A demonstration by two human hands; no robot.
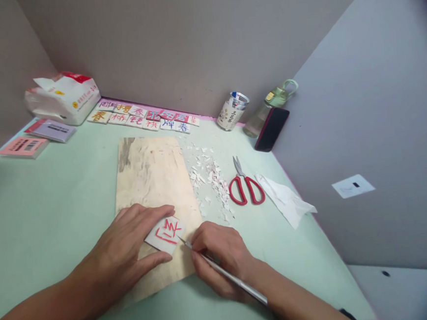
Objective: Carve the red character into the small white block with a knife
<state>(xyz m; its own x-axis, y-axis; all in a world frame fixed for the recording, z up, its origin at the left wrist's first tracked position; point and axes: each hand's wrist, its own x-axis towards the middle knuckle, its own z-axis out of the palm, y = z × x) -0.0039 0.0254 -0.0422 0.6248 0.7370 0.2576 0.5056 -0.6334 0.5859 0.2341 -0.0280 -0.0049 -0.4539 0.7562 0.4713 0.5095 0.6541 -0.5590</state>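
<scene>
A small white tile (165, 236) with a red character on it lies over a worn wooden board (151, 172). My left hand (131, 245) grips the tile by its edges, thumb below and fingers above. Pinched between the fingers of my right hand (223, 258) is a slim silver craft knife (238, 282). Its thin blade tip is at the tile's right edge, by the red strokes; whether it touches is too small to tell. White shavings (215, 179) are scattered to the right of the board.
Red-handled scissors (252, 190) and a crumpled tissue (288, 201) lie at the right. Behind stand a can (228, 115), a bottle (257, 122) and a leaning phone (272, 129). Painted tiles (119, 119), a tissue pack (71, 99) and flat packets (24, 147) sit at the back left.
</scene>
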